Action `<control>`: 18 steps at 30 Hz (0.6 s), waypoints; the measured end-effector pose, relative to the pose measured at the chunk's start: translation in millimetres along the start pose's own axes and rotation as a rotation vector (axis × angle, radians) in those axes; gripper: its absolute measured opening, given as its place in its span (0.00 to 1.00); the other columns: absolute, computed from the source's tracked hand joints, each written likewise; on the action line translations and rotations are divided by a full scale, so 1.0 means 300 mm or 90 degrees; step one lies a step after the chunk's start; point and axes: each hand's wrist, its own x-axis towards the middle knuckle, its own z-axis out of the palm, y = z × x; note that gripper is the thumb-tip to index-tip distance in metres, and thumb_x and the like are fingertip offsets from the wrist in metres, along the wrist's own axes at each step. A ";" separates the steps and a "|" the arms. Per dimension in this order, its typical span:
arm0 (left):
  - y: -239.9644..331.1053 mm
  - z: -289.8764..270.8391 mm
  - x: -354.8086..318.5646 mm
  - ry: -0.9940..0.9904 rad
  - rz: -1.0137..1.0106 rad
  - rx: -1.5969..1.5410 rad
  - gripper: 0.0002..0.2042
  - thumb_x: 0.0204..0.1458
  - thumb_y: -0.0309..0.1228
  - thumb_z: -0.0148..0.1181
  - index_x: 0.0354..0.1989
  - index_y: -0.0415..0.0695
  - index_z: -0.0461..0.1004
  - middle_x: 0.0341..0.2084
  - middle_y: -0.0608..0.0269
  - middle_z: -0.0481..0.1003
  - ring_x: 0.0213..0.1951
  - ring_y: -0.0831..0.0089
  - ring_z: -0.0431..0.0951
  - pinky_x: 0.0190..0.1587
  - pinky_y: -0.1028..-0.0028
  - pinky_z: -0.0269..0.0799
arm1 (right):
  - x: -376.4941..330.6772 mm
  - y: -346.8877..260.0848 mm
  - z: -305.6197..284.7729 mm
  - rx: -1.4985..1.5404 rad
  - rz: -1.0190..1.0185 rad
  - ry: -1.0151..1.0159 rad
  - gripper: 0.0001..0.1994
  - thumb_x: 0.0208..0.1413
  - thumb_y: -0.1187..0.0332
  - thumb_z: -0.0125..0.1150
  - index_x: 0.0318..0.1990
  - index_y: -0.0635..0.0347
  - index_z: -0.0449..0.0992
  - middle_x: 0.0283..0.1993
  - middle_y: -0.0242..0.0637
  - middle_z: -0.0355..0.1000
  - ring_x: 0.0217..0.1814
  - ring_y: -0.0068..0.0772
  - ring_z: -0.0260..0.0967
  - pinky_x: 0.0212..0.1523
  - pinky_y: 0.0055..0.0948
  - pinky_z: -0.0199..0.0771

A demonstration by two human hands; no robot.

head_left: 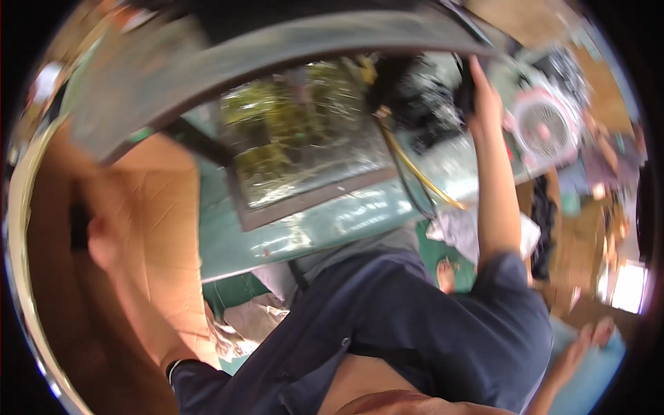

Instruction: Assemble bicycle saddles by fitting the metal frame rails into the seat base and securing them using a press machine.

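My right hand (486, 104) is up at the right end of a long dark grey frame (297, 38) that arches over the bench, its fingers closed around a dark part there. Below the frame is a dark rectangular surround (315, 200) with shiny clear film and yellowish contents (277, 131) inside it. My left hand (102, 242) is down in an open cardboard box (162, 214) at the left, beside a small black patch (79, 227). Motion blur smears its fingers, so whether it holds anything is unclear.
A green bench top (297, 243) runs in front of me. Crumpled black plastic (429, 104), a yellow hose (422, 169) and a round pink-and-white fan (545, 130) are to the right. Another person's arm (570, 360) shows at lower right, near a blue surface (595, 373).
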 end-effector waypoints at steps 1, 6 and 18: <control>0.035 0.037 0.051 0.009 -0.075 0.136 0.20 0.67 0.50 0.60 0.59 0.52 0.82 0.54 0.53 0.84 0.53 0.52 0.86 0.56 0.56 0.83 | 0.130 -0.038 -0.012 0.062 -0.026 -0.017 0.26 0.61 0.53 0.78 0.54 0.68 0.80 0.47 0.40 0.83 0.46 0.33 0.82 0.47 0.33 0.85; -0.022 0.147 0.130 -0.238 -0.411 0.349 0.27 0.68 0.52 0.56 0.71 0.53 0.72 0.71 0.58 0.72 0.67 0.52 0.77 0.65 0.56 0.77 | 0.311 -0.023 -0.041 -0.412 -0.131 -0.118 0.26 0.59 0.62 0.74 0.62 0.67 0.79 0.44 0.44 0.85 0.47 0.35 0.84 0.50 0.37 0.85; 0.837 -0.108 -0.530 -0.102 0.204 -0.006 0.20 0.61 0.45 0.71 0.52 0.43 0.82 0.47 0.50 0.83 0.45 0.47 0.85 0.48 0.52 0.80 | 0.134 -0.018 -0.168 -1.266 -0.372 -0.380 0.15 0.56 0.78 0.62 0.50 0.54 0.84 0.50 0.42 0.84 0.55 0.54 0.82 0.57 0.49 0.82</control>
